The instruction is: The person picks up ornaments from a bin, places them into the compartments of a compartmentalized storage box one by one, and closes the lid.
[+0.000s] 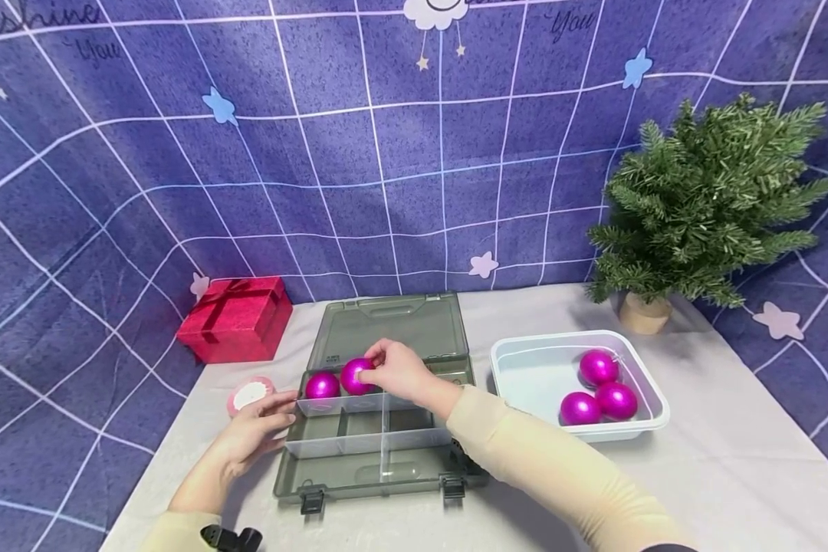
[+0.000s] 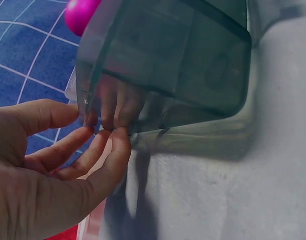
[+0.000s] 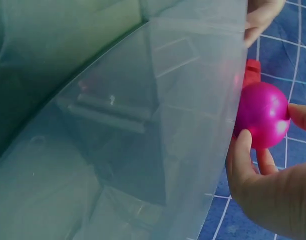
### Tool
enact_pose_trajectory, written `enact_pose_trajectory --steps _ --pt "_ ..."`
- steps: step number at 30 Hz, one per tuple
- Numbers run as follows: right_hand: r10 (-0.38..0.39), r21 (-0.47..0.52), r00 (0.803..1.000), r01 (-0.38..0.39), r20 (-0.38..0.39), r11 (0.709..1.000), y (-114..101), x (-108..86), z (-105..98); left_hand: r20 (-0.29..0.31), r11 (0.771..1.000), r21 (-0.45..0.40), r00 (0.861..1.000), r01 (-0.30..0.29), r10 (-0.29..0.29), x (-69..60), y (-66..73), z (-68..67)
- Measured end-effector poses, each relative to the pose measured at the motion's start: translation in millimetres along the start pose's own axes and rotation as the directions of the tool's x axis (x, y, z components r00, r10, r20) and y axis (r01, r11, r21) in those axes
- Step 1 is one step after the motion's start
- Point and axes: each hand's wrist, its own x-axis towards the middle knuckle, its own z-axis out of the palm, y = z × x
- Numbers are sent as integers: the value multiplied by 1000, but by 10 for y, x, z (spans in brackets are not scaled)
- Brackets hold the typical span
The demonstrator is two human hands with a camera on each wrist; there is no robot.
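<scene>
A grey translucent divided box (image 1: 331,468) lies with its lid folded back. My right hand (image 1: 403,374) pinches a magenta ball (image 1: 356,376) at the box's back row; in the right wrist view the fingers hold that ball (image 3: 263,115) beside the box's clear wall (image 3: 193,125). Just left of it, another magenta ball (image 1: 322,386) sits in the back left compartment. My left hand (image 1: 244,437) touches the left side of the box, and in the left wrist view its fingertips (image 2: 121,137) rest against the box's edge (image 2: 165,125), fingers loosely bent.
At the right, a white tub (image 1: 524,383) holds several magenta balls (image 1: 580,409). Behind it stands a small artificial tree (image 1: 704,207) on a wooden base. A red gift box (image 1: 238,322) and a round pink-and-white item (image 1: 250,394) are at the left.
</scene>
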Motion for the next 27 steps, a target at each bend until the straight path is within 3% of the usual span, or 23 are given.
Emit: enact_pose_trajectory --steps 2,10,21,27 --pt "-32 -103 999 30 -14 994 13 7 15 5 1000 2 1000 -1 1 -6 1 4" --pt "-77 -223 997 77 9 972 65 14 40 12 1000 14 1000 1 -1 -15 -12 -8" --pt "-152 -442 987 161 55 883 95 19 70 -3 1000 19 1000 -2 2 32 11 7" --pt "-161 -479 985 173 66 860 82 -8 66 -3 1000 19 1000 -1 1 6 -4 0"
